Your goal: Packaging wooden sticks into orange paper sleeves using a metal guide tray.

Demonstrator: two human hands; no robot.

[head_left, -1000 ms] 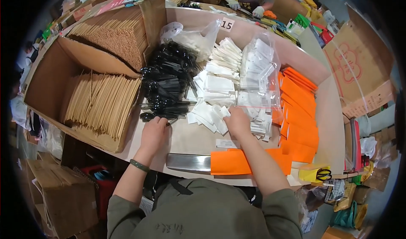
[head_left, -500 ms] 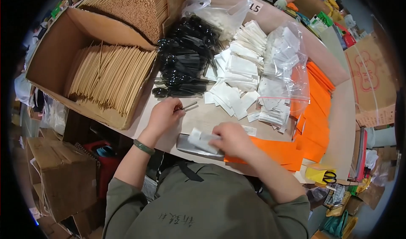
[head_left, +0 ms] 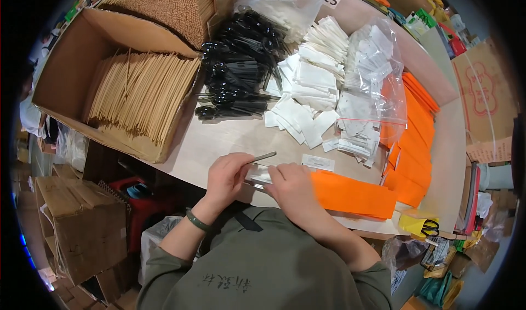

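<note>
My left hand point(head_left: 230, 175) is closed near the table's front edge, with a thin greyish stick point(head_left: 266, 157) poking out past its thumb and index finger. Close beside it, my right hand point(head_left: 293, 186) has its fingers curled at a small white packet point(head_left: 259, 173). The packet lies between the two hands, partly covered by them. A shiny silvery edge point(head_left: 255, 184) shows under the fingers; the rest of that item is hidden. Flat orange sleeves point(head_left: 353, 196) lie right against my right hand. A small white slip point(head_left: 318, 162) rests just beyond it.
Cardboard boxes with wooden sticks point(head_left: 139, 93) stand at the left. Black plastic spoons point(head_left: 235, 74) are heaped mid-table, beside piles of white packets point(head_left: 315, 88) and a clear bag point(head_left: 375, 63). More orange sleeves point(head_left: 413, 145) and black-handled scissors point(head_left: 430, 226) lie at the right.
My right hand has moved left with the white packet, up against my left hand. My left hand has come nearer to me and rightward, still holding the stick.
</note>
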